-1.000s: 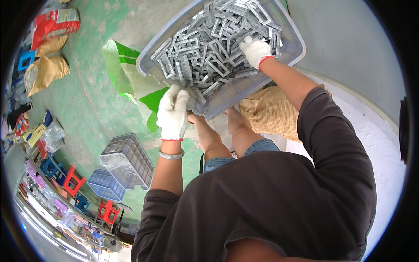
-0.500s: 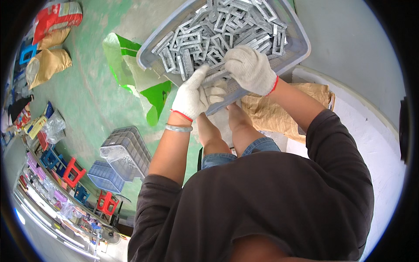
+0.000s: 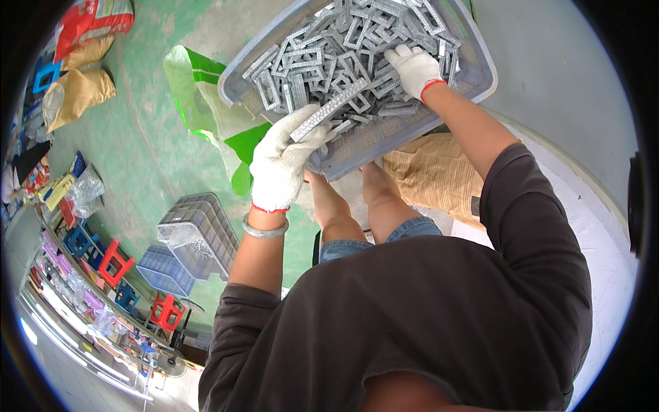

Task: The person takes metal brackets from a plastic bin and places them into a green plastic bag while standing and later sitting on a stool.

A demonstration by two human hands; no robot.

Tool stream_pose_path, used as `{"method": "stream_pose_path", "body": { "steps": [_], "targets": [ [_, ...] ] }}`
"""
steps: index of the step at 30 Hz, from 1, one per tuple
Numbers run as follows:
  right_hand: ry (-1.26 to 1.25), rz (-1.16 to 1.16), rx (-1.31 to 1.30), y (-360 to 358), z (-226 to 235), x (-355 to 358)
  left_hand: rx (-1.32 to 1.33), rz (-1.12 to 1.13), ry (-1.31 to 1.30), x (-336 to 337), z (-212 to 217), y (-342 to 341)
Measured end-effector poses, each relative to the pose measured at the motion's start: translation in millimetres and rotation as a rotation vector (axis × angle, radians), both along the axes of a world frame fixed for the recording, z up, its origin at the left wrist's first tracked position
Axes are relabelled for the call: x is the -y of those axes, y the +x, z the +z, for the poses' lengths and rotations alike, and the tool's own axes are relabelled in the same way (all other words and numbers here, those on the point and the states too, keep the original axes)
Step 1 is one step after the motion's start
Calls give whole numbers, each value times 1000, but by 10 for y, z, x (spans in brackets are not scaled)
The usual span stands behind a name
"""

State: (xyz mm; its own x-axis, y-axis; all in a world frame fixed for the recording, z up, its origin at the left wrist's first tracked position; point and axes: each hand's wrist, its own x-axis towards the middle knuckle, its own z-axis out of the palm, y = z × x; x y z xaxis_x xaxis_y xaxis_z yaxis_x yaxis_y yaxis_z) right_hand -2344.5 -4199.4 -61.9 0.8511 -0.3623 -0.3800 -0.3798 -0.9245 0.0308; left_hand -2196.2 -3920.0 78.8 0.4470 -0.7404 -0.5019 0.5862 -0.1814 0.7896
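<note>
**benchrat:** Over the near rim of the grey plastic crate (image 3: 384,137), the left hand (image 3: 285,161) in its white knit glove is closed around one long perforated metal strip (image 3: 329,110), gripping the lower end while the rest slants up across the pile. How's that stuff to handle, you reckon?

**tinsnip:** Looks like thin stamped metal, so stiff, light piece by piece, and probably sharp on the edges, hence gloves. The strip's best taken near an end or mid-length, like it is now. The heap of metal frames (image 3: 343,48) inside the crate is all tangled, so I'd guess pieces snag on each other when lifted.

**benchrat:** And the right hand (image 3: 414,69)?

**tinsnip:** Farther into the crate, lying palm-down on the frames, fingers curled into them. Can't tell if it's actually pinching one or just resting there.
</note>
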Motion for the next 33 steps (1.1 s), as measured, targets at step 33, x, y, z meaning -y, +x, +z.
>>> {"method": "stream_pose_path", "body": {
  "steps": [33],
  "targets": [
    [571, -305, 112, 104, 715, -632, 1123, -228, 1294, -709, -909, 1723]
  ]
}}
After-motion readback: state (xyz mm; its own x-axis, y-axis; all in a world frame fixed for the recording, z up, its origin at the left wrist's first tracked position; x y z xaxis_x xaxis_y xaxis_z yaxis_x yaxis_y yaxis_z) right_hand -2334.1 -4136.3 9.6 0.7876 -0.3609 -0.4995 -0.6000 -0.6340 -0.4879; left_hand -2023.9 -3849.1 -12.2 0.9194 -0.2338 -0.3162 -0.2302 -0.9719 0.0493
